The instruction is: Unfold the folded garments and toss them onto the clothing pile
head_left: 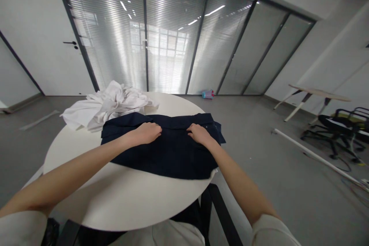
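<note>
Navy garment [170, 153] lies folded on the round white table [129, 196]; my left hand [148, 132] and right hand [198, 133] press on it, fingers curled, pinching nothing.

- Folded cloth garment [170, 150]: dark navy, plain, no pattern.
- Crumpled fabric heap [108, 104]: white, unpatterned.
- Round smooth tabletop [129, 196]: plain white.
- Small cylinder on the floor [208, 93]: teal with a pink end.
- Floor [273, 169]: flat grey.

hands [147, 132]: 2 | dark garment [170, 153]: 1 | white garment pile [106, 105]: 1 | round table [129, 196]: 1
</note>
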Available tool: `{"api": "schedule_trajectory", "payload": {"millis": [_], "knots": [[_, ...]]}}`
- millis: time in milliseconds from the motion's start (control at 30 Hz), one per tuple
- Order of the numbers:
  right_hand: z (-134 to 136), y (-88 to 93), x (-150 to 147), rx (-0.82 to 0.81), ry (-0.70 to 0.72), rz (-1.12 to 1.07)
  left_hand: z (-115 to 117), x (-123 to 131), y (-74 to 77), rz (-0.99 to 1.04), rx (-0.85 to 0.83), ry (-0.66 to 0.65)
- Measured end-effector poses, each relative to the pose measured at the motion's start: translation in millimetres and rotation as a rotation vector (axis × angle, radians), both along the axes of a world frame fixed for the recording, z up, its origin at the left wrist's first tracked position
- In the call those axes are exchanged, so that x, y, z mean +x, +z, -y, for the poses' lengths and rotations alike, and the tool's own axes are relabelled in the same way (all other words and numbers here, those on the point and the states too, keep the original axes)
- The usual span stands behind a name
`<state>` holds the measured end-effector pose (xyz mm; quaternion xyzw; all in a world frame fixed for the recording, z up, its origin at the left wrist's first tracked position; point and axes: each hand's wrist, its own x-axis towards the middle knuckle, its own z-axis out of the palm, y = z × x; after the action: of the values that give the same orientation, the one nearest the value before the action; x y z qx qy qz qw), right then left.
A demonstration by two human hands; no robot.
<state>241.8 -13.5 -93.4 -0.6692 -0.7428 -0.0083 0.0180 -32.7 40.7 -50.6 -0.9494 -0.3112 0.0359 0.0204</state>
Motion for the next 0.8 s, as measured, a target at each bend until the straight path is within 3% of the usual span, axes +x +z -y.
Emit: {"api": "schedule_trajectory", "payload": {"millis": [200, 333, 567, 667, 800], "knots": [[-6.5, -12.8, -4.3, 0.014, 0.005, 0.189, -29.1, -0.8, -29.0, 0.021, 0.133, 0.096], [-7.5, -5.6, -4.1, 0.090, -0.037, 0.155, -47.3, -4.9, -37.8, 0.187, 0.298, 0.201], [-20.3, 48.1, -0.5, 0.316, -0.211, -0.110, -91.9, -25.1, -26.3, 0.355, 0.471, 0.269], [-35.9, 73.8, -4.3, 0.504, -0.265, -0.222, -103.2, -40.5, -19.2, 0.397, 0.517, 0.334], [-69.4, 107.4, -11.3, 0.682, -0.156, -0.406, -106.8, -60.2, -11.3, 0.362, 0.447, 0.415]]}}
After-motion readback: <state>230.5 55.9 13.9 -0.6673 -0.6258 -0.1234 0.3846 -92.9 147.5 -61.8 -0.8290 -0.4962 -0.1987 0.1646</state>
